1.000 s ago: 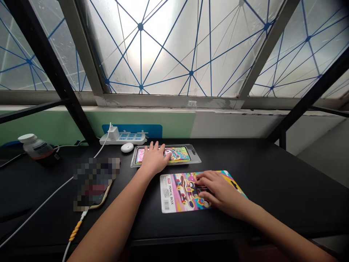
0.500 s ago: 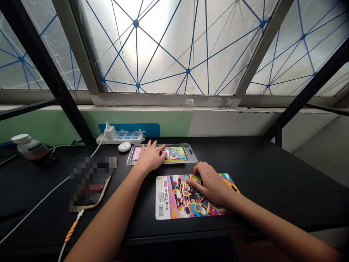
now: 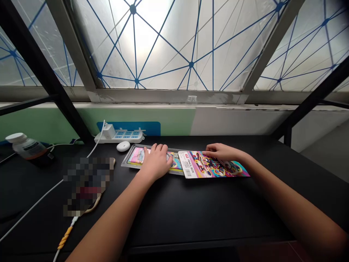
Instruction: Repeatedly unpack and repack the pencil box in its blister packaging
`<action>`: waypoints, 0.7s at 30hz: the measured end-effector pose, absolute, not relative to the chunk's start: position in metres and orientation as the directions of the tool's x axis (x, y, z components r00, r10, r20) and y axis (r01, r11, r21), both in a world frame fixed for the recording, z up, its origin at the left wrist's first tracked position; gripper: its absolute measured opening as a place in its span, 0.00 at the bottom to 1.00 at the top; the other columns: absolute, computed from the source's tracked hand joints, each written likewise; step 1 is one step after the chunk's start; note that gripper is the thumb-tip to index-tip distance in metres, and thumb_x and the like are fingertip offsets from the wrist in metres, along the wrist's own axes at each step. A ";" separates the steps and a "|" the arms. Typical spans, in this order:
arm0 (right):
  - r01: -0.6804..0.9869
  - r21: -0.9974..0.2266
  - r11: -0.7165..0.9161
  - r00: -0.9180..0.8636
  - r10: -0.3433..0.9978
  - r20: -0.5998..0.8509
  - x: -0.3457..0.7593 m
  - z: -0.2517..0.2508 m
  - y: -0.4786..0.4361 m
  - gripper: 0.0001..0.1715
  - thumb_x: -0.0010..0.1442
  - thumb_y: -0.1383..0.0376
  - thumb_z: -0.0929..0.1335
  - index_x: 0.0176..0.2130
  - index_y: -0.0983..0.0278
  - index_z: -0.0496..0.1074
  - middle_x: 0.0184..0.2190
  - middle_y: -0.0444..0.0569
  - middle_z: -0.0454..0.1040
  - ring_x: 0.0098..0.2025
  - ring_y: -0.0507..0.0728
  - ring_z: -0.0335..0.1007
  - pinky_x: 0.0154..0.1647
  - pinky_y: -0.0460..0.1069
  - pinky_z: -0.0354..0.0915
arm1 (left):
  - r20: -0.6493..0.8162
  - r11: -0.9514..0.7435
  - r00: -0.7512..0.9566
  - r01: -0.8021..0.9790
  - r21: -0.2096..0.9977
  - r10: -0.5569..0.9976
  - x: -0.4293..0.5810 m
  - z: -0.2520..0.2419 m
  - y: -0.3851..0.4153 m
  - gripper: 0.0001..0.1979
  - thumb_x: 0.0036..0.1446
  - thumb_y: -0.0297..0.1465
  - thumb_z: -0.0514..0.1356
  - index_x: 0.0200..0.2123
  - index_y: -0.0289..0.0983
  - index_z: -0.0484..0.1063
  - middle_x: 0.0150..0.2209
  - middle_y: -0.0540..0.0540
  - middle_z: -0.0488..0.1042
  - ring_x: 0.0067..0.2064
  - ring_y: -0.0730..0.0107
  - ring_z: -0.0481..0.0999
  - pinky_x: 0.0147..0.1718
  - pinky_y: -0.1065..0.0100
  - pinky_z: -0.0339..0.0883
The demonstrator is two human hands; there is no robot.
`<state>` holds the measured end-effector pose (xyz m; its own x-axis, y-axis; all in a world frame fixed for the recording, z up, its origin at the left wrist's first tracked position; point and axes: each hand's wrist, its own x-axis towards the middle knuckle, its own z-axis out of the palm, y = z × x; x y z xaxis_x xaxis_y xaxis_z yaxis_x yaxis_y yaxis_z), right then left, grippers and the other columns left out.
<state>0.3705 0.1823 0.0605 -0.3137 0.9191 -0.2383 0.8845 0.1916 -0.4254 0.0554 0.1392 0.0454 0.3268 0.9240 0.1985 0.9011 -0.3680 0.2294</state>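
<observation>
Desk point(image 3: 207, 214), black, its bare front stretch across the lower middle of the frame. Lower left: white cable with an orange spiral sleeve point(image 3: 64, 238), running up to a phone-like slab point(image 3: 88, 189), its face pixelated.

Centre right: printed card point(image 3: 215, 169), multicoloured cartoon skateboard art. White strip at its left end reads "PENCIL BOX", set sideways; small red label beside the lettering, too small to read; barcode below. Card's left end overlaps the right part of a clear plastic tray point(image 3: 127, 164). Right hand point(image 3: 222, 151) sits at the card's far edge, thumb against the printed face, fingers curled narrow; cannot tell whether they pinch the card or only rest on it.

Centre: left hand point(image 3: 156, 160) palm down over the tray, fingers spread wide, covering the middle of a pink, yellow and blue box point(image 3: 137, 155) lying in it. Box's pink end shows left of the fingers; its lettering cannot be made out.

Beyond, left of centre: white rounded case point(image 3: 123, 146) near the tray's corner; white power strip point(image 3: 128, 137), blue sockets, adapter point(image 3: 109, 131) plugged in. Far left: white-capped bottle point(image 3: 27, 145), label illegible. Top: frosted window point(image 3: 169, 47), blue line-and-dot pattern.
</observation>
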 end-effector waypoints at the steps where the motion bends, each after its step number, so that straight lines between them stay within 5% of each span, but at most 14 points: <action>1: 0.871 -0.446 0.205 -0.321 0.925 -0.201 0.368 0.058 0.181 0.30 0.57 0.37 0.65 0.36 0.60 0.73 0.34 0.48 0.77 0.36 0.59 0.71 0.34 0.50 0.62 | 0.206 -0.361 0.320 0.908 0.210 0.925 0.056 0.046 0.138 0.12 0.65 0.38 0.49 0.44 0.41 0.67 0.54 0.37 0.73 0.62 0.45 0.63 0.60 0.30 0.49; 5: 0.820 -0.509 0.262 -0.339 0.939 -0.062 0.342 0.049 0.170 0.30 0.59 0.39 0.64 0.41 0.60 0.73 0.38 0.50 0.78 0.38 0.59 0.71 0.36 0.50 0.63 | 0.219 -0.352 0.312 0.919 0.175 0.924 0.059 0.049 0.134 0.13 0.64 0.39 0.49 0.46 0.40 0.67 0.54 0.35 0.72 0.61 0.44 0.63 0.60 0.29 0.47; 12: 0.848 -0.488 0.206 -0.309 0.940 -0.141 0.351 0.046 0.175 0.30 0.57 0.38 0.65 0.36 0.59 0.76 0.28 0.46 0.76 0.30 0.56 0.69 0.28 0.49 0.58 | 0.147 -0.332 0.304 0.916 0.226 0.941 0.060 0.044 0.136 0.17 0.66 0.41 0.47 0.48 0.39 0.66 0.55 0.35 0.71 0.64 0.44 0.61 0.61 0.32 0.48; 21: 0.871 -0.459 0.173 -0.235 0.969 -0.082 0.372 0.060 0.168 0.28 0.57 0.40 0.67 0.40 0.59 0.80 0.42 0.50 0.80 0.43 0.63 0.74 0.41 0.52 0.66 | 0.135 -0.368 0.343 0.880 0.299 0.929 0.058 0.041 0.137 0.15 0.67 0.41 0.46 0.48 0.41 0.66 0.58 0.35 0.70 0.68 0.41 0.55 0.62 0.29 0.38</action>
<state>0.3722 0.1682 0.0598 -0.2348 0.9686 -0.0816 0.8715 0.1726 -0.4591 0.0582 0.1369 0.0408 0.3431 0.9295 0.1353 0.8802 -0.3685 0.2992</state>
